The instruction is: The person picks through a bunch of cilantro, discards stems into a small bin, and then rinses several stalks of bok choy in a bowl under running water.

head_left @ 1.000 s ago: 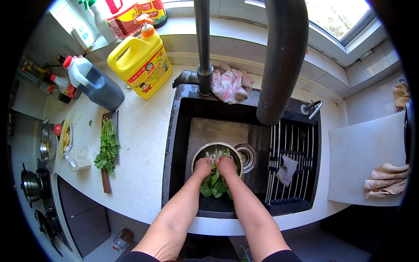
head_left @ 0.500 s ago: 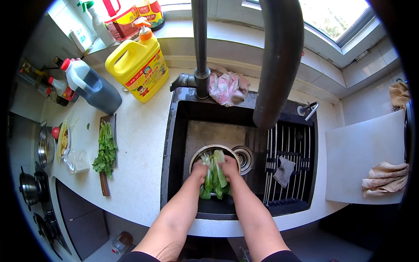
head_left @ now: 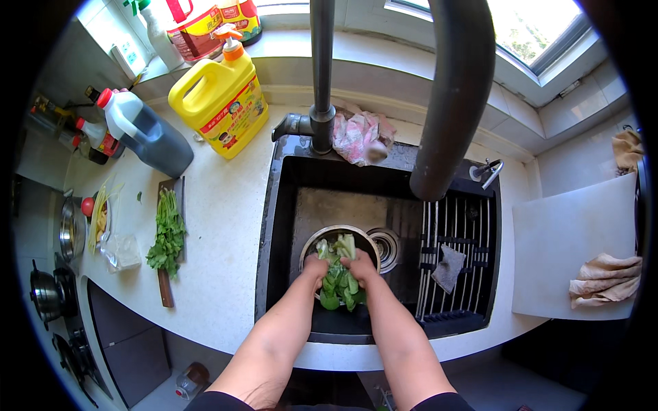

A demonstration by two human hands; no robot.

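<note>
Leafy greens [head_left: 340, 279] with pale stalks lie in a round metal bowl [head_left: 306, 248] inside the dark sink [head_left: 274, 205]. My left hand [head_left: 316, 268] grips the bunch at its left side, fingers curled among the stalks. From the right, my right hand [head_left: 359, 266] closes round the same greens. The leaves hang toward me over the bowl's near rim, and the stalks point away. Both sets of fingertips are partly hidden by the greens.
A thick dark faucet pipe [head_left: 456, 103] arches over the sink. Right of the bowl are the drain [head_left: 385, 248] and a rack [head_left: 473, 281] with a grey cloth [head_left: 449, 268]. Left on the counter lie a knife [head_left: 164, 288] and green herbs [head_left: 166, 229], near a yellow jug [head_left: 223, 106].
The greens have shifted and bunched up between my hands, their leaves more crumpled. Both hands stay at the bowl. The view has moved slightly.
</note>
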